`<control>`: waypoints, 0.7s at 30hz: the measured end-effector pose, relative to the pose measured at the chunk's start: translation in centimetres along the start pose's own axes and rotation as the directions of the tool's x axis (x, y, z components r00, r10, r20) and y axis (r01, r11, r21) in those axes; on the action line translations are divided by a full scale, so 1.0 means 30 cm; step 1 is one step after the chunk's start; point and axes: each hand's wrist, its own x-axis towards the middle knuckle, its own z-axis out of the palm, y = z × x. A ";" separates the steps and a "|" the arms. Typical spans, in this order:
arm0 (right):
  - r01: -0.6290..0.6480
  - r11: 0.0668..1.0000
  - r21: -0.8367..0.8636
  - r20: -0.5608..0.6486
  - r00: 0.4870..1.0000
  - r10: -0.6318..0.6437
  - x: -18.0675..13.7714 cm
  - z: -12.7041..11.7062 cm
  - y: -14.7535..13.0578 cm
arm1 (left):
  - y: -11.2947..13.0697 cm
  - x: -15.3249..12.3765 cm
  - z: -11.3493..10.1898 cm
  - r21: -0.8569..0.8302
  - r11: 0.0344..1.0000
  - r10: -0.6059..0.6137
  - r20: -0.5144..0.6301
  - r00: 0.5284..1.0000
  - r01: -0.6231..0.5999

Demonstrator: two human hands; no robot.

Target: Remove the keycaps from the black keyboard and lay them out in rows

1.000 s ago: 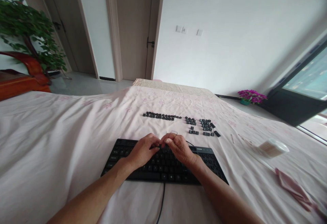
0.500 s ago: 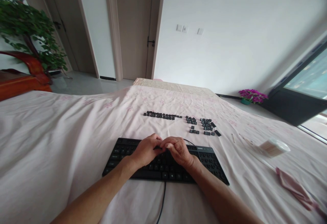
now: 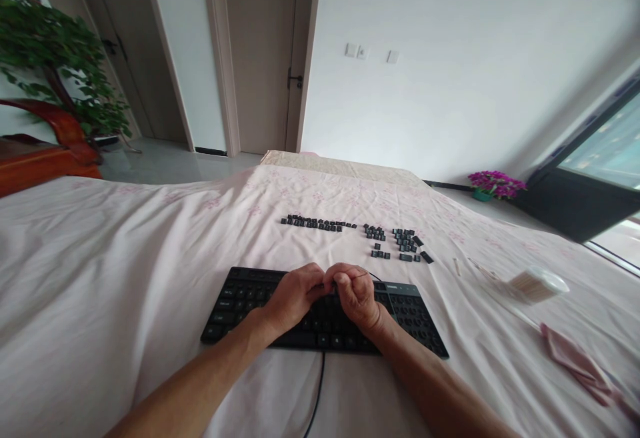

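Observation:
A black keyboard [image 3: 227,305] lies on the pink flowered cloth in front of me. Its keys are in place on the left, while the number pad at the right end shows bare sockets. Above its middle, my left hand [image 3: 295,297] meets my right hand [image 3: 356,297] at the fingertips. Both hands are closed, the right with curled fingers and its thumb pressed to them. Whatever they pinch is too small or hidden to make out. Beyond the keyboard sit loose black keycaps, a long row [image 3: 317,225] and smaller groups [image 3: 404,241] to the right.
On the right are a clear tub of cotton swabs [image 3: 537,285], a loose swab [image 3: 457,267] and a folded pink cloth [image 3: 575,363]. A black cable [image 3: 319,391] runs toward me from below the keyboard. The bedspread-like cloth [image 3: 150,258] is wrinkled.
Both hands have shifted slightly right along the keyboard, still touching. My right hand's fingers have curled in more tightly. The keycap groups stay where they were.

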 end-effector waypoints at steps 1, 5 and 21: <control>0.007 1.000 0.005 -0.007 1.000 -0.007 0.001 -0.002 -0.004 | 0.001 -0.001 -0.001 -0.016 1.000 -0.003 -0.002 1.000 0.003; 0.048 0.999 0.003 -0.005 0.999 -0.048 0.002 -0.009 -0.001 | -0.005 0.000 -0.006 -0.040 0.998 -0.055 -0.064 0.996 0.053; 0.085 0.940 -0.331 0.030 0.996 -0.080 0.027 -0.016 0.037 | -0.071 0.008 0.008 -0.420 0.883 -0.296 -0.147 0.944 0.211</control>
